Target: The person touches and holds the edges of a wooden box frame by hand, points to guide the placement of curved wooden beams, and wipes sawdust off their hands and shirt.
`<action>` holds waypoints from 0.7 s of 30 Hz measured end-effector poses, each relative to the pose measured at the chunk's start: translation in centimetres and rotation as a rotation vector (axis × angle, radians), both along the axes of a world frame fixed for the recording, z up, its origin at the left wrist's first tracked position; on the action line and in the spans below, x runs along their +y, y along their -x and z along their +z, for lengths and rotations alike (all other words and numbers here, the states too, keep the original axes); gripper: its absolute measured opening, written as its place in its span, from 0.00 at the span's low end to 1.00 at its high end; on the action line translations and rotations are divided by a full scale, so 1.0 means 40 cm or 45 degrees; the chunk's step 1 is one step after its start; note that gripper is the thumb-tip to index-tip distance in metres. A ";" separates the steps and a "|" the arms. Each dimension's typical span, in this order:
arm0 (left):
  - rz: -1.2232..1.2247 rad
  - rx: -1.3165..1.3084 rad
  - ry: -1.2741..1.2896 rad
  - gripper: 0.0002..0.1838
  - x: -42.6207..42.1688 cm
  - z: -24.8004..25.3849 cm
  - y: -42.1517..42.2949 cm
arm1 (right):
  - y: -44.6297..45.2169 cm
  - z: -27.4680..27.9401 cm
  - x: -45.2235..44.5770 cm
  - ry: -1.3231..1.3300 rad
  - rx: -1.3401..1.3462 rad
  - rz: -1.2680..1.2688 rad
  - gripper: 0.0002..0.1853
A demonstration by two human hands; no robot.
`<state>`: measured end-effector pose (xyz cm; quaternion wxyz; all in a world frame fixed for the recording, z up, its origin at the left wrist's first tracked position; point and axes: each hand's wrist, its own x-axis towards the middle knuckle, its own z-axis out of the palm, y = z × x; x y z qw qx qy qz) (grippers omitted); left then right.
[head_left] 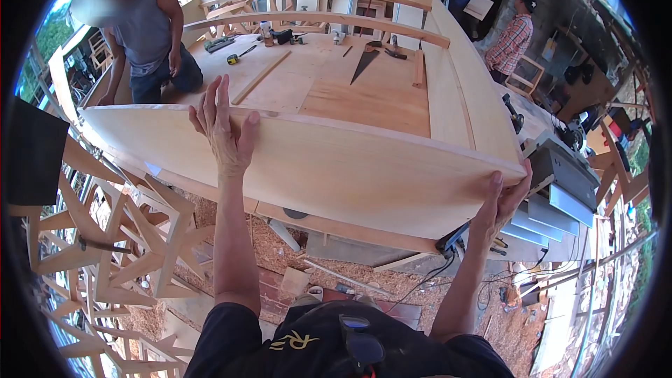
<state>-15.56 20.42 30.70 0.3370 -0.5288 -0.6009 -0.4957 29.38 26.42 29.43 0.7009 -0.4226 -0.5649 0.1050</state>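
A long pale wooden panel (336, 161) stands on edge in front of me, forming the near side of a big wooden frame. My left hand (225, 129) rests against its top edge left of the middle, fingers stretched past the edge and spread, thumb apart. At the panel's right end, my right hand (505, 199) is wrapped round the corner, thumb on the near face; some of its fingers are hidden. Behind the panel, a loose wooden strip (261, 77) lies on the plywood base (371, 101).
A person (150, 35) kneels at the left, one hand by the panel's far end. Handsaw (365, 63), tape measure (233, 59) and glue bottle (267, 33) lie inside the frame. Wooden frames (133, 238) crowd the left. Cables (437, 273) hang at right; two people stand behind.
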 end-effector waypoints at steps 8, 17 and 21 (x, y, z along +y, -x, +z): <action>0.004 0.009 0.002 0.41 -0.002 0.002 -0.001 | 0.010 0.013 -0.012 0.003 0.024 0.040 0.36; 0.017 0.024 0.056 0.41 -0.013 0.011 -0.001 | -0.029 0.018 -0.007 0.053 0.017 0.058 0.32; 0.034 -0.039 0.147 0.38 -0.041 0.056 -0.021 | -0.061 0.104 -0.003 -0.076 -0.189 -0.031 0.20</action>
